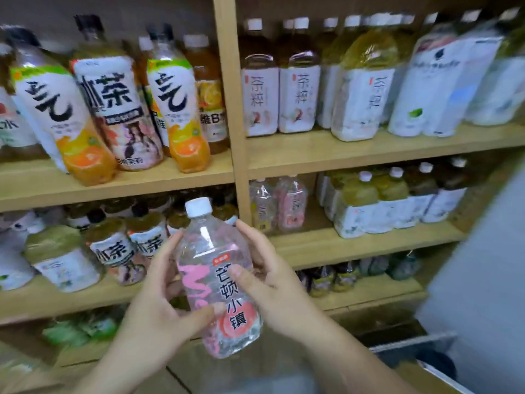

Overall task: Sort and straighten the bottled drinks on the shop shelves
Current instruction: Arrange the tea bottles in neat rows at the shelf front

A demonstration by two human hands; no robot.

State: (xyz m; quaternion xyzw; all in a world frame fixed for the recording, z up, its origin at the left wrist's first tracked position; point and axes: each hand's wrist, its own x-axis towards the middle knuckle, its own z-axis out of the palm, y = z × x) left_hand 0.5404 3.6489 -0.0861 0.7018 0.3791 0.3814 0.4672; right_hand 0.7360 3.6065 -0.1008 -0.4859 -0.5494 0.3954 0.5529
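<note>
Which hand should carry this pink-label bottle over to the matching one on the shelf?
Probably the right hand: it grips the pink-label bottle on the side nearer the matching pink bottle, right of the upright.

Pale wooden shelves (369, 155), central upright (230, 109); grey blur (483, 280) right, perhaps wall.

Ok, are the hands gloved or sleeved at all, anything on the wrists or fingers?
No. The left hand and right hand are both bare: no gloves, no rings that show. The left forearm and right forearm are bare too down to the frame's edge, with no sleeve, watch or band visible on either wrist.
</note>
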